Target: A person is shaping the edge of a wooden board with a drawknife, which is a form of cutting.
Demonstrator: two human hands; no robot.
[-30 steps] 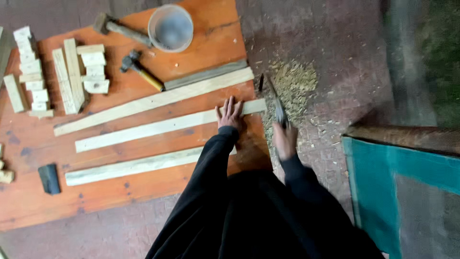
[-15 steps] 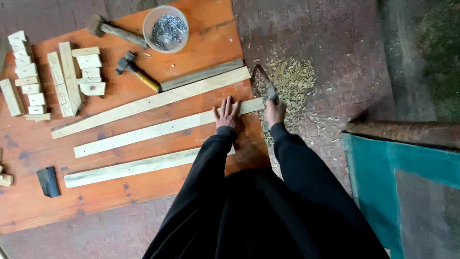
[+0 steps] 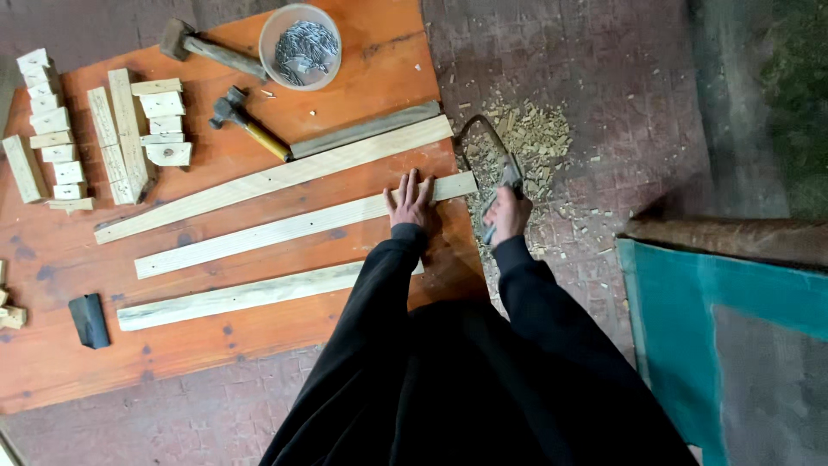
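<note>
The left hand [image 3: 410,200] lies flat on the pale wooden strip [image 3: 297,227], whose end overhangs the orange board [image 3: 216,345]. The right hand [image 3: 509,212] has its grip closed round a bow-framed saw [image 3: 487,155]. I'd press close to the cut and stroke evenly.

Reddish brick paving [image 3: 604,78] is lying underfoot (wood chips [image 3: 526,138] scattered), a teal panel [image 3: 690,319] bordering it at right.

The left hand [image 3: 412,200] lies flat on the middle strip [image 3: 293,229], near its right end; the right hand [image 3: 507,211] grips a saw [image 3: 485,142] just right of the board [image 3: 216,345] — over wood chips [image 3: 535,138]; behind the strips lie two hammers [image 3: 246,125] and a bowl of nails [image 3: 300,45]; small blocks [image 3: 52,129] lie far left.
</note>
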